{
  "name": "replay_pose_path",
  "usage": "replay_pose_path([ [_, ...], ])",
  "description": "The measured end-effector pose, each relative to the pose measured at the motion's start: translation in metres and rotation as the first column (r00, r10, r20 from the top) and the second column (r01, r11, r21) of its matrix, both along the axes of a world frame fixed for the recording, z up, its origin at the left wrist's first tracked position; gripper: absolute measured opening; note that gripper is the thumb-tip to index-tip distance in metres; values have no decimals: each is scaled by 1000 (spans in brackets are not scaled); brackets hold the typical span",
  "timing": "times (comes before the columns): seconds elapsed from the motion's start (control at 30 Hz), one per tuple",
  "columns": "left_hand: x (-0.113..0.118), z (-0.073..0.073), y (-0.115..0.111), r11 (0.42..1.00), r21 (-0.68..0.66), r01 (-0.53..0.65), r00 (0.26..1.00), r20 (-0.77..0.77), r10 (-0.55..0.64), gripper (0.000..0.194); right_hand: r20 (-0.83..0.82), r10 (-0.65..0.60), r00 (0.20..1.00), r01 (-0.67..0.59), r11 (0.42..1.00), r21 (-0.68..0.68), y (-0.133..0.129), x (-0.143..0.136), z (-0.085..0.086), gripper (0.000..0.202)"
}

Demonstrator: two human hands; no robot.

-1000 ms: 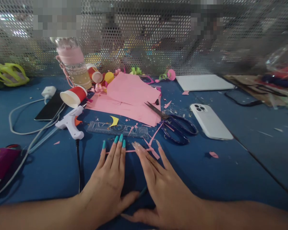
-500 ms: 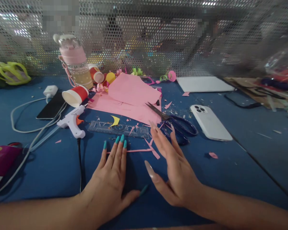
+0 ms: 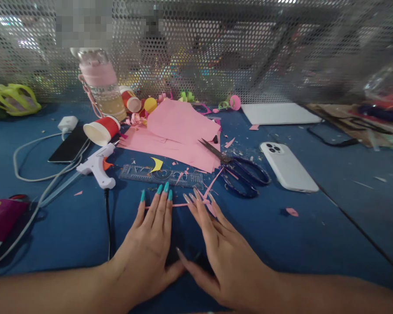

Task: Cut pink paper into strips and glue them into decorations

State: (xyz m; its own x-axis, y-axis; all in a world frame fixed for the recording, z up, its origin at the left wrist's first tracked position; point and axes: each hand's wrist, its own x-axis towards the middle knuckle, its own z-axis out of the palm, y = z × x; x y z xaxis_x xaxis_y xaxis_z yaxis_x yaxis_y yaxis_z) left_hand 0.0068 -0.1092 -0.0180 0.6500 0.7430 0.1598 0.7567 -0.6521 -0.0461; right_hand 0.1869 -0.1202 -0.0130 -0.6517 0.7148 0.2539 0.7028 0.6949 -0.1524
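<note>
My left hand (image 3: 150,244), with turquoise nails, lies flat on the blue table, fingers stretched out over the end of a thin pink paper strip (image 3: 180,205). Beside it my right hand (image 3: 225,248) is also stretched out, palm down, its fingertips over the strip and some pink paper scraps (image 3: 212,185). The two thumbs nearly meet or overlap; which, I cannot tell. Just beyond the fingers is a clear stencil ruler (image 3: 160,175) with a yellow paper piece (image 3: 156,164) on it. Blue-handled scissors (image 3: 242,174) lie half open past my right hand, their blades on pink paper sheets (image 3: 183,122).
A white glue gun (image 3: 100,165) with a black cord lies left, near a red paper cup (image 3: 105,130), a black phone (image 3: 70,146) and a water bottle (image 3: 101,87). At right are a white phone (image 3: 288,168) and a white sheet (image 3: 280,113). Perforated metal (image 3: 199,52) stands behind.
My right hand has moved left and down toward the table, from near the scissors to beside my left hand. The left hand has stayed in place.
</note>
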Motion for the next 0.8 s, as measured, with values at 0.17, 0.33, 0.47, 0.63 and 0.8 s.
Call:
replay_pose_path([
  [0.17, 0, -1, 1, 999, -29, -15, 1000, 6, 15, 83, -20, 30, 999, -31, 999, -43, 2, 0, 0, 96],
  [0.33, 1, 1, 3, 999, -40, -17, 999, -41, 15, 87, -29, 47, 998, -48, 998, -40, 4, 0, -2, 103],
  [0.47, 2, 3, 4, 999, -43, -18, 998, -64, 15, 87, -37, 26, 999, -28, 998, -49, 5, 0, -2, 102],
  [0.63, 3, 1, 2, 998, -43, -48, 998, -48, 46, 88, -33, 39, 999, -41, 997, -60, 5, -2, -1, 103],
  [0.8, 4, 0, 2, 997, -49, -56, 997, -50, 54, 87, -39, 24, 999, -28, 996, -87, 4, -4, -1, 105],
])
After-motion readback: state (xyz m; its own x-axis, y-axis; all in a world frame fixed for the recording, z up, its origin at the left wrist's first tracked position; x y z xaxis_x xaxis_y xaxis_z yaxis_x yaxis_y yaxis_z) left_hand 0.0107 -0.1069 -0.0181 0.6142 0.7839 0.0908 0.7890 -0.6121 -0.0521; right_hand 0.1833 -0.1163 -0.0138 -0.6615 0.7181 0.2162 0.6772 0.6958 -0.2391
